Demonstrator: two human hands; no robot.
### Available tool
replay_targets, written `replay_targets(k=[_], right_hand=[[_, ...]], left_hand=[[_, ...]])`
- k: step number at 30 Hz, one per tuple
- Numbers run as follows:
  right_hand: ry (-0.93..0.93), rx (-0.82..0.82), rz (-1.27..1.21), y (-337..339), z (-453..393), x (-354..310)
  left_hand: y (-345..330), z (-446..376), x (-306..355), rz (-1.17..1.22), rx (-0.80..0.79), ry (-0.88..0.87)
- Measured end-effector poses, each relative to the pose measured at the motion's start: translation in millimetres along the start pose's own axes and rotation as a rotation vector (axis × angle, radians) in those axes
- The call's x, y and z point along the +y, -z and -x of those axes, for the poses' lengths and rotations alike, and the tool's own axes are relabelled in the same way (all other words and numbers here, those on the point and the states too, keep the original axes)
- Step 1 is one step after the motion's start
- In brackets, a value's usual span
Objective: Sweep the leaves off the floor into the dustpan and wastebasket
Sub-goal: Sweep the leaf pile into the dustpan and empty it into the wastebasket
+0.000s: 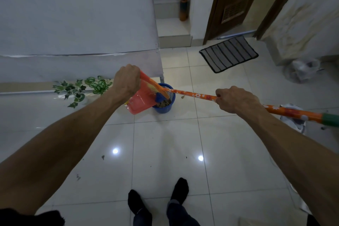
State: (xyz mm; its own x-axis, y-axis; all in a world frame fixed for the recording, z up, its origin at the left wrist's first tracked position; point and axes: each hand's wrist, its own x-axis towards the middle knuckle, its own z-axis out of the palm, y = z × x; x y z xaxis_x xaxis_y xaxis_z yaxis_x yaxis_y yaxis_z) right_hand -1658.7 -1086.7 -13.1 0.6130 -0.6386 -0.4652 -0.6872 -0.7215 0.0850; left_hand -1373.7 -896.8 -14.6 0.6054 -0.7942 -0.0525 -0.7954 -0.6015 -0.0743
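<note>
Tipping the dustpan's load into the wastebasket

Holding the translucent red plastic dustpan (pixel 142 102) by its handle, my left hand (pixel 126 81) is clenched round the top so the pan hangs steeply, its mouth down over the round blue plastic mesh wastebasket (pixel 166 108). I judge that tilt is there to let the leaves slide out. My right hand (pixel 233 100) grips the long orange broom handle with white flower print (pixel 196 95) partway along, the green end (pixel 330 119) trailing off to the right; the broom's blue head (pixel 159 96) sits at the pan's lip above the basket, I'd say to push the last bits out. Brown leaf litter (pixel 164 104) already lies inside the basket, which stands on the pale tiled floor (pixel 165 152) at the far left of me, near the leg of the grey-covered table (pixel 73 14).

Counting: one dustpan, one broom, one wastebasket, two hands, both busy. One loose brown leaf (pixel 182 96) shows just right of the basket under the handle, and a few dark specks, about four, remain on the near tiles. One sprig of green variegated leaves (pixel 80 87) lies left, one striped grey mat (pixel 228 53) far right.
</note>
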Motion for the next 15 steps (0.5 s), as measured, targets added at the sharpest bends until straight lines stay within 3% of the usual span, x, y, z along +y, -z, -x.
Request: replay_targets(k=[7,15], right_hand=[[-0.014,0.016,0.080,1,2,-4],[-0.001,0.006,-0.067,-8,12,15]], left_hand=[[3,2,3,-0.037,-0.010,-0.015],[8,12,-24,0.020,0.006,0.078]])
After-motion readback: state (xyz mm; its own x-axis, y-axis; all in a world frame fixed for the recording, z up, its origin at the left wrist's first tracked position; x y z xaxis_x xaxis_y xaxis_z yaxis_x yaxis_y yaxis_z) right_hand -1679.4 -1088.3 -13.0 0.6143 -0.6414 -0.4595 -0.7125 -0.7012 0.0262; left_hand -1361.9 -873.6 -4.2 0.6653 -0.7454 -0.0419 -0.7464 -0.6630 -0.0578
